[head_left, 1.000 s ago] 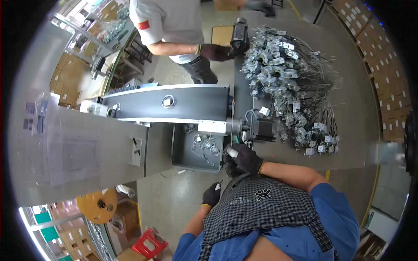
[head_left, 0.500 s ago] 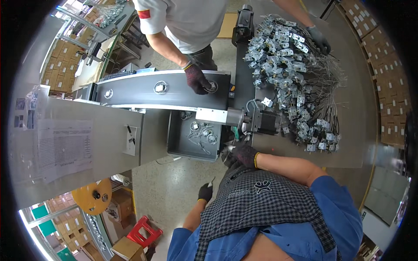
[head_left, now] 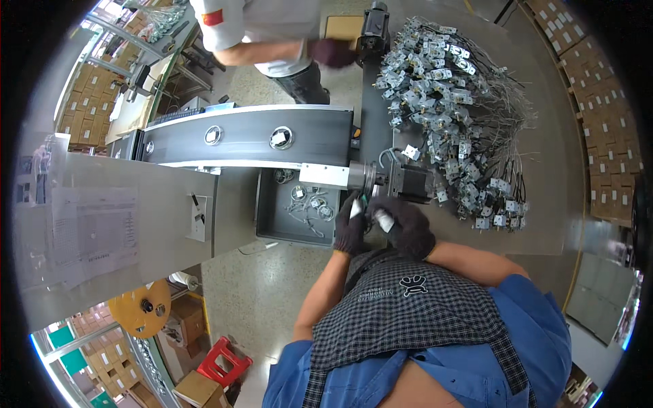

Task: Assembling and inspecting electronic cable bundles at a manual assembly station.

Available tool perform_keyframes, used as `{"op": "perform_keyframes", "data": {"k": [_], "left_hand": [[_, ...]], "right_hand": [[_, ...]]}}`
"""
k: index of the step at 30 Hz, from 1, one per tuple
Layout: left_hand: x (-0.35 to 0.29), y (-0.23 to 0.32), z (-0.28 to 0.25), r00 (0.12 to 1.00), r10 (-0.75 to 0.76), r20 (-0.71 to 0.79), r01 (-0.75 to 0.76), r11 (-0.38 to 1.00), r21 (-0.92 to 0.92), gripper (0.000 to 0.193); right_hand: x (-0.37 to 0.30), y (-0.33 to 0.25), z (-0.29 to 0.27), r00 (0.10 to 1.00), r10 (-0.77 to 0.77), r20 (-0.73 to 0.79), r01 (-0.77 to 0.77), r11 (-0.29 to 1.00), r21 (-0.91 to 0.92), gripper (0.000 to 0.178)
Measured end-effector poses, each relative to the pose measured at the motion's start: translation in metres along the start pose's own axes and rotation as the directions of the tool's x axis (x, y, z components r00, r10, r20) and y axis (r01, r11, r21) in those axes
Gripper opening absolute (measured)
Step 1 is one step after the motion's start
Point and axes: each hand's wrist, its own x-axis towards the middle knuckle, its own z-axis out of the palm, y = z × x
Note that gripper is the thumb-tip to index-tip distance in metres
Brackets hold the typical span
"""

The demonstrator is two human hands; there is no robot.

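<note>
On a grey worktop (head_left: 544, 224) heaped with wired metal parts (head_left: 462, 115), seen from the head view: gloved left hand (head_left: 352, 232) and right hand (head_left: 408, 228) together, both closed on a small white-tipped piece (head_left: 383, 220), just below the conveyor's motor (head_left: 408, 182).

Hands – left (head_left: 352, 233), right (head_left: 406, 228) – in dark knit cloth gloves; belt (head_left: 248, 136) matt rubber, tray (head_left: 272, 216) dull grey metal.

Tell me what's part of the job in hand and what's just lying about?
In hand: left hand and right hand in dark gloves, small white part between them.
Lying about: heap of wired metal parts, grey tray, red stool.
</note>
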Motion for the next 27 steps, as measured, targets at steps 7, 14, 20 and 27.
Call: {"op": "perform_keyframes", "data": {"k": [7,14,20,27], "left_hand": [[-0.004,0.016,-0.006,0.995,-0.101,-0.029,0.100,0.995,-0.029,0.039],[-0.056,0.028,0.003,0.996,0.082,-0.039,-0.082,0.997,-0.004,0.043],[-0.034,0.015,-0.010,0.981,-0.014,-0.192,-0.013,0.991,-0.135,0.047],[-0.022,-0.001,-0.036,0.988,-0.154,-0.018,0.153,0.988,-0.038,0.047]], "right_hand": [[0.067,-0.015,-0.020,0.825,-0.552,0.124,0.333,0.297,-0.895,0.066],[0.046,-0.037,-0.005,0.770,-0.637,-0.006,0.487,0.594,-0.640,0.076],[0.035,-0.026,-0.005,0.659,-0.674,-0.334,0.417,0.697,-0.584,0.051],[0.046,-0.013,-0.016,0.721,-0.672,-0.166,0.259,0.485,-0.835,0.060]]}}
